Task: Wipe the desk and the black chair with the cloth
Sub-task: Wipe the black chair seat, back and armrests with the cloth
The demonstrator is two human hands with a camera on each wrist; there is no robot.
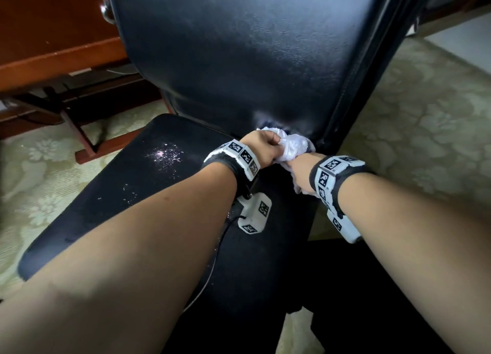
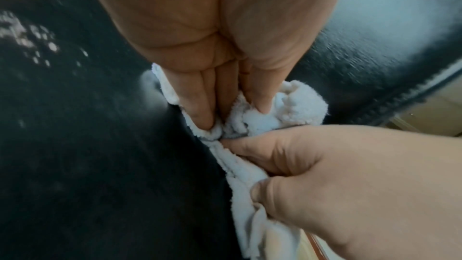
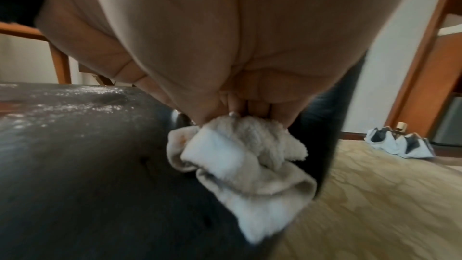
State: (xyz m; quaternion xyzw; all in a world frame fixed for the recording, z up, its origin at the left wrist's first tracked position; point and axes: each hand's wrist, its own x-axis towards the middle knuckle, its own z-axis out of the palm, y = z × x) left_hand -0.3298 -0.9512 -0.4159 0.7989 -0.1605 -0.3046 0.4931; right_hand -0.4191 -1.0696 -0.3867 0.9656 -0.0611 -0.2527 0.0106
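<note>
The black chair fills the head view, with its backrest (image 1: 239, 48) upright and its seat (image 1: 119, 194) below. A crumpled white cloth (image 1: 293, 146) sits in the crease where seat meets backrest, at the right side. My left hand (image 1: 268, 141) grips the cloth's upper bunch, its fingers (image 2: 200, 110) pressed into the cloth (image 2: 287, 110). My right hand (image 1: 295, 167) grips the lower tail of the cloth (image 3: 237, 155), fingers curled round it (image 3: 252, 114). White specks (image 1: 164, 154) lie scattered on the seat. The wooden desk (image 1: 53, 48) stands at the upper left.
Pale patterned carpet (image 1: 425, 128) surrounds the chair. The desk's wooden leg frame (image 1: 87, 141) reaches the floor left of the seat. A white and black bundle (image 3: 400, 143) lies on the carpet by a wooden door frame (image 3: 425, 56) to the right.
</note>
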